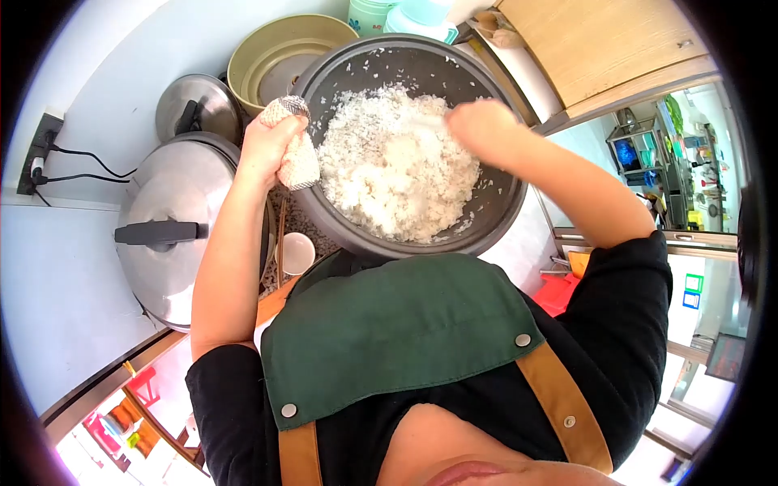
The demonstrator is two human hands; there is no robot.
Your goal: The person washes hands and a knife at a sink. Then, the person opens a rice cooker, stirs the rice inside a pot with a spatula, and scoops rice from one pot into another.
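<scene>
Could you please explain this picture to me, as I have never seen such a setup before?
There is no robot: these are a person's bare hands, seen from one camera worn on the head, looking forward and down. The left hand holds a cloth at the rim of a big dark pot of white rice. The right hand is over the rice, too blurred to tell if it holds anything. On the speckled counter are a small white bowl and chopsticks.
</scene>
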